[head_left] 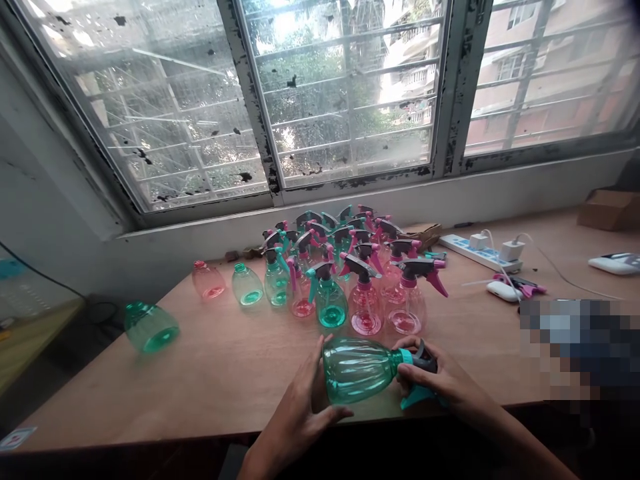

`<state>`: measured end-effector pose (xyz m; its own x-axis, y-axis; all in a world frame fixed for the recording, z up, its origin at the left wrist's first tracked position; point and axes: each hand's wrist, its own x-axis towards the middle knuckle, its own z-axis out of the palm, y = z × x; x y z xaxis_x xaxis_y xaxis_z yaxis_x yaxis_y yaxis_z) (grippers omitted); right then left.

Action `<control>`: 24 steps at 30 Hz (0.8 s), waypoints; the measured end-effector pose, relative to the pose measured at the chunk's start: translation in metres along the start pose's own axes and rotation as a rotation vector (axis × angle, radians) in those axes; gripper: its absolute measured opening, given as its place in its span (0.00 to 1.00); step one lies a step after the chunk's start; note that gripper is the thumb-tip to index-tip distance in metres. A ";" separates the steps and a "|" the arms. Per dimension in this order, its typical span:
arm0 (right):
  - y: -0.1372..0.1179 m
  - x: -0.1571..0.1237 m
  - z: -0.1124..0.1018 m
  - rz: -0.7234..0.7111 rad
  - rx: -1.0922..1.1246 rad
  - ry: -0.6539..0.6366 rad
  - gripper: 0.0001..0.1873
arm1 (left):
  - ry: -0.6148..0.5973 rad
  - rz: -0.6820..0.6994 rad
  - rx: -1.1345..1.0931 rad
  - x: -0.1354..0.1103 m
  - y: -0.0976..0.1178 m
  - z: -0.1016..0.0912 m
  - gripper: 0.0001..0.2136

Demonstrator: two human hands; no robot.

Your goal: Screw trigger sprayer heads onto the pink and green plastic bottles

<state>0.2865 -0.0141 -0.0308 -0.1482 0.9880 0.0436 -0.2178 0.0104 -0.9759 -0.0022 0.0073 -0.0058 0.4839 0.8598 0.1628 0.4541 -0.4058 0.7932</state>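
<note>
A clear green spray bottle point(357, 370) lies tilted on its side in the air over the table's front edge. My right hand point(437, 377) grips its dark grey and teal trigger sprayer point(420, 363) by the collar, with the teal trigger pointing down. Around the bottle's base, my left hand point(305, 400) is loosely cupped, thumb along the lower side and fingers at the far end. Just beyond stand several pink and green spray bottles point(367, 310) fitted with sprayers. To their left are open-necked bottles without sprayers: a green one point(247, 285), a pink one point(209, 280) and a darker green one point(150, 328).
The wooden table point(225, 387) runs along a barred window point(345, 93). On the right lie a white power strip point(480, 253) with plugs and cables, a white case point(503, 291), a loose pink sprayer point(530, 287) and a cardboard box point(610, 217). A blurred patch point(580, 353) covers the right edge.
</note>
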 end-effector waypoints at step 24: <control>-0.002 0.000 0.003 0.015 0.013 0.054 0.27 | -0.085 0.015 -0.218 -0.002 0.004 -0.001 0.53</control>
<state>0.2841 -0.0151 -0.0283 -0.0993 0.9949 0.0172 -0.2289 -0.0060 -0.9734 -0.0020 0.0044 -0.0030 0.5550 0.8211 0.1331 0.2781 -0.3340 0.9006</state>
